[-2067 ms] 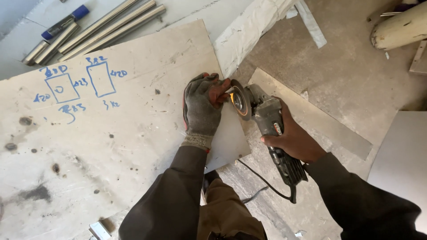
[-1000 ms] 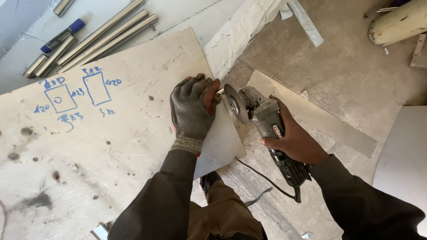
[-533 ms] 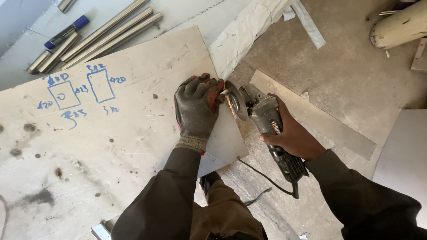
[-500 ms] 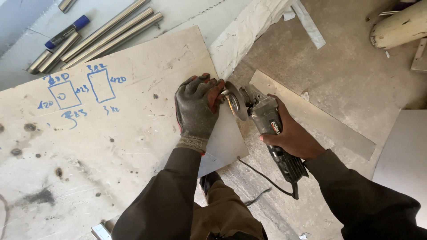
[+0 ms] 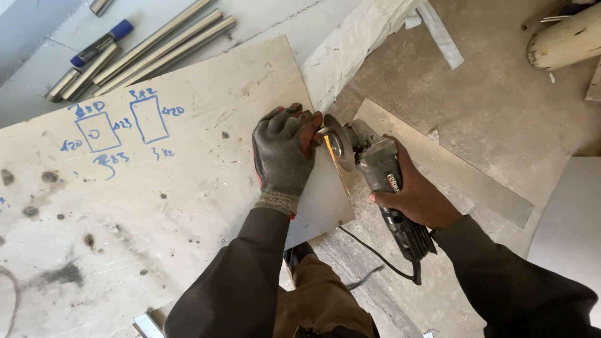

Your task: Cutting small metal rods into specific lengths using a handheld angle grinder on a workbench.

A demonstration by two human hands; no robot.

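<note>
While gloved left hand (image 5: 285,153) steadies smooth sheet (image 5: 322,200), grinder (image 5: 382,181) bites.

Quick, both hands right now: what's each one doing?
Left hand: gloved, open, pressed flat on the metal sheet.
Right hand: bare, closed around the angle grinder.

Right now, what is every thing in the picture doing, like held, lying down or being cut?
Left hand: gloved, pressed flat on the sheet.
Right hand: bare, gripping the grinder's body.
Angle grinder: held, disc at the sheet's edge.
Metal sheet: lying flat, held down.
Board: flat, stained, with blue sketches.
Metal tubes: lying side by side.
Blue marker: lying down, capped.
Cord: trailing loose on the floor.
</note>
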